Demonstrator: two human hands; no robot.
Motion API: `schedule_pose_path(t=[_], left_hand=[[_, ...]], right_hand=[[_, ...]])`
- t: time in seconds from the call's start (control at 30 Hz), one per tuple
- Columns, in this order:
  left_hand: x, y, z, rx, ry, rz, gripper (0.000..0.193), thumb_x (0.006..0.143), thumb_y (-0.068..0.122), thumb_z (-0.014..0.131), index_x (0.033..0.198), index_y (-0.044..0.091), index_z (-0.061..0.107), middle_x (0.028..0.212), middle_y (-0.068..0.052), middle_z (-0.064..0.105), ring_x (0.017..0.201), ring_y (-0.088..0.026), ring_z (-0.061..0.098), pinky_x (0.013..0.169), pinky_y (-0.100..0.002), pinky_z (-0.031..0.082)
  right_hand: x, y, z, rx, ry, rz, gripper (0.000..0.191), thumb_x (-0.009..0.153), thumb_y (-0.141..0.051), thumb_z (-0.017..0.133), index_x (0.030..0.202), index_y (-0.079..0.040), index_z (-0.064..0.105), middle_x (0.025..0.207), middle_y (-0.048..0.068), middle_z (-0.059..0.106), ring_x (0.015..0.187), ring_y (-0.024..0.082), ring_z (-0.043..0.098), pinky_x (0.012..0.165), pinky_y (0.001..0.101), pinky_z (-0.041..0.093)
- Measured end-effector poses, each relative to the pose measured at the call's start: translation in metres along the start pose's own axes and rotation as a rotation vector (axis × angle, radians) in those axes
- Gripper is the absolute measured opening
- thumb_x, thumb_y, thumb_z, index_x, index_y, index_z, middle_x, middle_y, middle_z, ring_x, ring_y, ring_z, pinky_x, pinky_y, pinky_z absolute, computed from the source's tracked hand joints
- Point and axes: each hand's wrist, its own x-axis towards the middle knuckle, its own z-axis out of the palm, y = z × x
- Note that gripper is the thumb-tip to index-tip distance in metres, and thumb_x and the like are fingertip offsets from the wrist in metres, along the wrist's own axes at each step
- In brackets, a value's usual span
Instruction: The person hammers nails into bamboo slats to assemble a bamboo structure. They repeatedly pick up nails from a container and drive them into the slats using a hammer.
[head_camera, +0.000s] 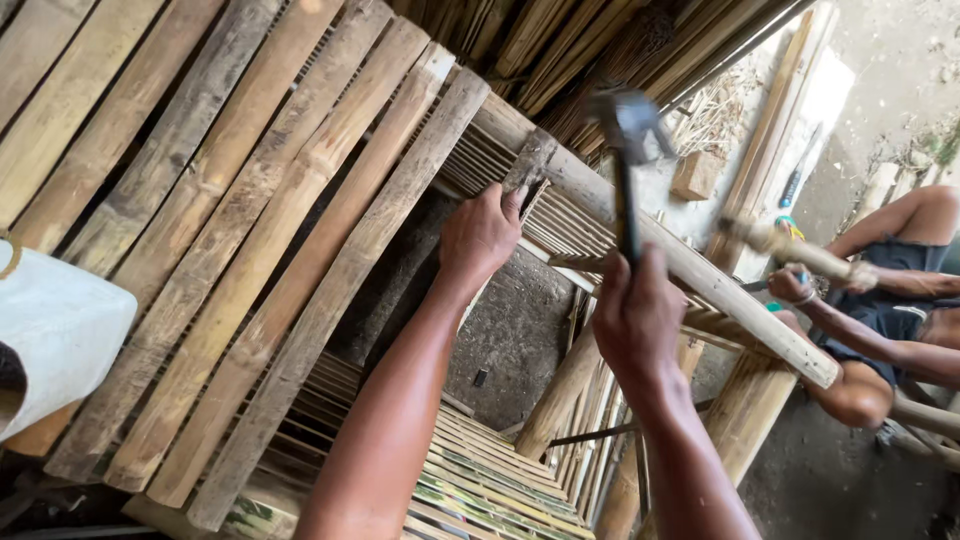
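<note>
The right hand (637, 318) was closed tight round the dark handle of a hammer (628, 150), whose blurred head stood raised above the round bamboo rail (690, 265). The left hand (481, 235) reached to the end of a bamboo slat (330, 300), its fingers (512, 203) curled and pressed against a short bamboo piece (530, 160) set where that slat met the rail. Whether a nail sat under those fingers I could not tell — nothing so small showed.

The chief risk, as I judged it, lay in how close the left hand was to the spot under the hammer head. A blow landing a little off would have caught the thumb or fingertips, and the blur of the head suggested it was moving fast. The rail was round, so a glancing strike could have skidded off it towards the holding hand. The short piece looked worn and grey; a hard hit near its end might have split it. The slat lay beside several others on the frame, held only by that 1 hand at this end, and could have shifted under the knock.

Another person (880, 300) sat near on the right, working a bamboo pole (800, 250) — within range of a loosened hammer head or a flying splinter.
</note>
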Motion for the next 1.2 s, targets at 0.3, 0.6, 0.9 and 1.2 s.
schedule_pose_path(t=[0.3,0.6,0.9,1.2], left_hand=[[0.002,-0.005,0.003,-0.033,-0.004,0.026,0.052,0.109,0.048,0.033,0.110,0.008,0.066,0.066,-0.002,0.063,0.053,-0.017,0.059,0.047,-0.036,0.046],[-0.006,0.015,-0.023,-0.003,-0.115,-0.117,0.043,0.108,0.045,0.039,0.107,0.010,0.063,0.078,-0.008,0.070,0.066,-0.021,0.067,0.058,-0.039,0.051],[-0.168,-0.030,-0.114,-0.106,0.791,0.570,0.025,0.094,0.006,0.067,0.118,-0.001,0.064,0.121,-0.020,0.064,0.112,-0.036,0.066,0.099,-0.044,0.055],[-0.239,-0.154,-0.347,0.580,0.685,-0.033,0.033,0.088,-0.002,0.066,0.120,-0.006,0.063,0.106,-0.026,0.065,0.089,-0.042,0.067,0.076,-0.051,0.055]], right_hand=[[0.016,0.043,0.010,-0.241,-0.049,-0.425,0.022,0.109,-0.023,0.050,0.098,-0.004,0.050,0.062,0.006,0.058,0.046,0.018,0.053,0.039,0.0348,0.043],[-0.026,0.001,0.008,0.123,0.040,-0.225,0.029,0.110,-0.030,0.047,0.093,-0.007,0.051,0.060,-0.001,0.057,0.048,0.009,0.055,0.043,0.0262,0.041],[-0.090,-0.056,0.062,0.718,-0.194,0.168,0.028,0.107,-0.031,0.047,0.091,-0.008,0.052,0.057,-0.005,0.045,0.040,0.005,0.039,0.033,0.0246,0.032],[-0.193,-0.163,0.146,0.923,-0.576,0.072,0.035,0.105,-0.038,0.049,0.093,-0.005,0.053,0.054,-0.002,0.048,0.038,0.006,0.043,0.034,0.0234,0.033]])
